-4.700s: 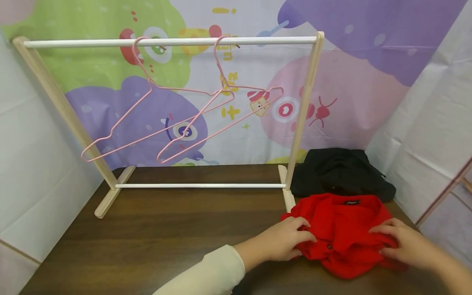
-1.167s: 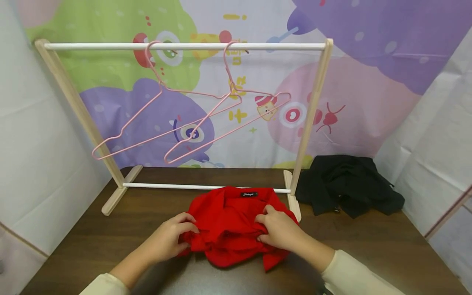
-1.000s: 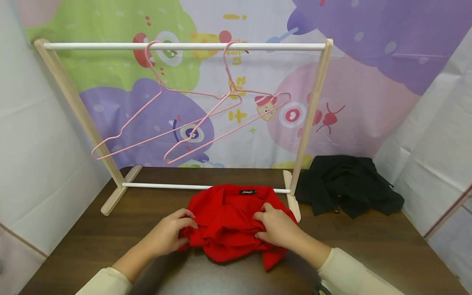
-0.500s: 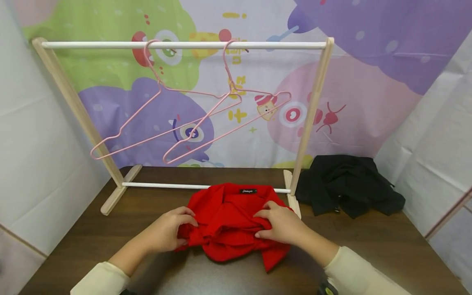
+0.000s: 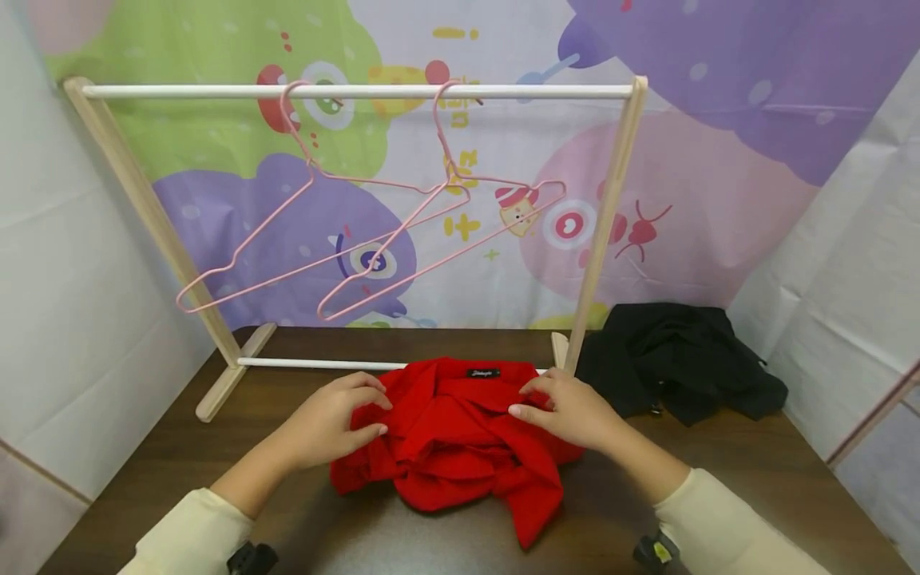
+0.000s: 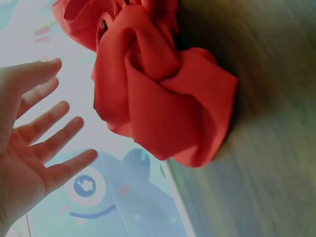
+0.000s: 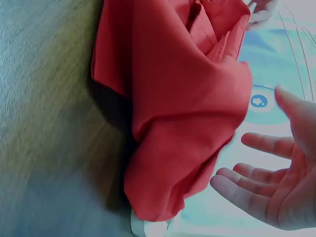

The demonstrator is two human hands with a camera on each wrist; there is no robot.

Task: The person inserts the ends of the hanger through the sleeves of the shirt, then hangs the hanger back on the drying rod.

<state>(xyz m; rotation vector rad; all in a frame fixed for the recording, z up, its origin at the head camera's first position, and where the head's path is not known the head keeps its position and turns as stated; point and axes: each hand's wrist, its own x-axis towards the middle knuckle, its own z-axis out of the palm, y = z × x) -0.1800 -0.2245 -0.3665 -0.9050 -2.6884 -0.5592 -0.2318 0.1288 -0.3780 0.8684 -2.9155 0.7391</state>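
Loosely, the left hand [image 5: 331,423] and the right hand [image 5: 571,409] hover with fingers apart and nothing held, each just off one side of the red garment [image 5: 453,431], about equally near. Bunched longest side to side, it lies between and below them on the table [image 5: 144,495], its label [image 5: 482,373] toward the rack [image 5: 608,208].

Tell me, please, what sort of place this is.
Probably a staged set rather than a lived-in room: a cartoon backdrop hangs behind the table, and a rack stands on the tabletop.
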